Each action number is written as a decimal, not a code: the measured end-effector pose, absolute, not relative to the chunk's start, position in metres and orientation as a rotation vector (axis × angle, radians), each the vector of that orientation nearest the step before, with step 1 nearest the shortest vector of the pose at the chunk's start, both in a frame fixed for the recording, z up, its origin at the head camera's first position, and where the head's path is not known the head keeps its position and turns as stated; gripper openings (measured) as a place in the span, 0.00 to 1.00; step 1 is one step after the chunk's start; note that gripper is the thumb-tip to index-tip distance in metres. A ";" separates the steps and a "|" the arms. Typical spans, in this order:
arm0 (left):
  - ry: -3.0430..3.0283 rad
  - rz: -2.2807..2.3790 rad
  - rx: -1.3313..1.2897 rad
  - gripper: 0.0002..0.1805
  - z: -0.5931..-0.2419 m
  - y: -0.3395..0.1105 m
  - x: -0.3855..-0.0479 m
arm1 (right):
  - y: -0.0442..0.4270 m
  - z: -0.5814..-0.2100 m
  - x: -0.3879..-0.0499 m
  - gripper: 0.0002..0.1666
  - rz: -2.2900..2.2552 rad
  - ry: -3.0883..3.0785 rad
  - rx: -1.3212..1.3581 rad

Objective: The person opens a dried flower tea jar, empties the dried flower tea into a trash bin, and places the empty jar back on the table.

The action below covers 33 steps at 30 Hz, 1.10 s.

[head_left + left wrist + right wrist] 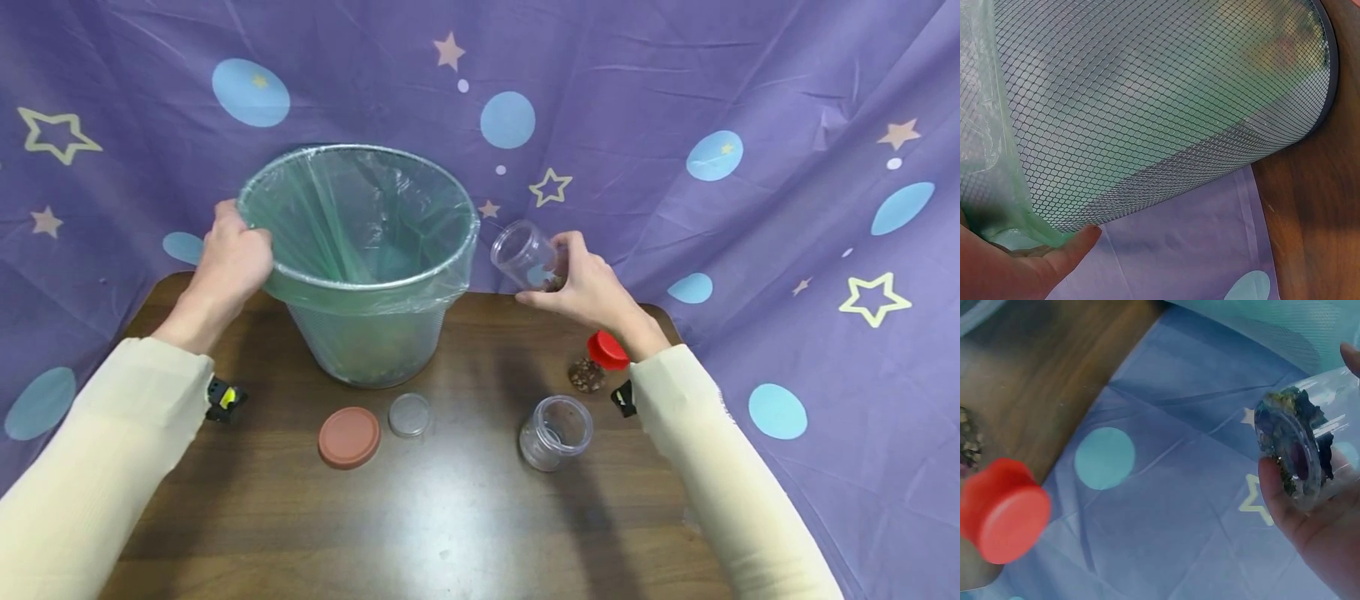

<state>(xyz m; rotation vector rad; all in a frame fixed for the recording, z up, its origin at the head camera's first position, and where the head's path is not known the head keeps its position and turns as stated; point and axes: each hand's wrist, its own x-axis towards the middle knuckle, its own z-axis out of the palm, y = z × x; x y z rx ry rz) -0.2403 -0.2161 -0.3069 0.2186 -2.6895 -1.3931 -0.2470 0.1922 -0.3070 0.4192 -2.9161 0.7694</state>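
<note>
My left hand (234,262) grips the rim of a mesh bin (367,337) lined with a green bag; in the left wrist view the thumb of that hand (1029,269) presses the bag near the rim. Right of the bin, my right hand (592,283) holds a clear jar (517,250) in the air, tilted with its mouth toward the bin. Dark, leafy bits (1297,437) lie at the jar's bottom in the right wrist view, with the right hand's fingers (1282,494) around it.
On the brown table (300,525) are a pink lid (349,437), a clear lid (409,415), an open clear jar (553,433) and a small jar of brown bits (586,376) with a red cap (608,350). A purple curtain (615,100) hangs behind.
</note>
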 end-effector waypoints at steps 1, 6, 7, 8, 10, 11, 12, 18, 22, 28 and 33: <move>-2.689 -1.393 0.219 0.34 -0.307 -0.216 -0.241 | 0.191 -0.304 -0.248 0.50 0.762 -2.908 0.424; -2.692 -1.385 0.224 0.35 -0.309 -0.215 -0.241 | 0.185 -0.292 -0.254 0.45 0.713 -2.854 0.468; -2.693 -1.383 0.226 0.35 -0.309 -0.215 -0.241 | 0.183 -0.290 -0.255 0.45 0.701 -2.843 0.479; -2.695 -1.381 0.228 0.35 -0.309 -0.215 -0.241 | 0.182 -0.288 -0.256 0.45 0.689 -2.833 0.491; -2.694 -1.378 0.231 0.35 -0.310 -0.215 -0.241 | 0.179 -0.285 -0.257 0.44 0.661 -2.809 0.518; -2.695 -1.375 0.229 0.35 -0.310 -0.215 -0.241 | 0.177 -0.283 -0.258 0.44 0.653 -2.798 0.525; -2.695 -1.373 0.227 0.35 -0.310 -0.215 -0.241 | 0.175 -0.282 -0.259 0.44 0.647 -2.788 0.528; -2.694 -1.356 0.230 0.34 -0.308 -0.216 -0.241 | 0.163 -0.270 -0.263 0.47 0.622 -2.783 0.487; -2.695 -1.365 0.231 0.34 -0.308 -0.216 -0.241 | 0.154 -0.264 -0.265 0.48 0.626 -2.801 0.437; -2.695 -1.352 0.223 0.34 -0.307 -0.216 -0.240 | 0.145 -0.258 -0.268 0.47 0.559 -2.822 0.426; -2.707 -1.342 0.230 0.35 -0.307 -0.216 -0.240 | 0.144 -0.256 -0.269 0.47 0.473 -2.832 0.429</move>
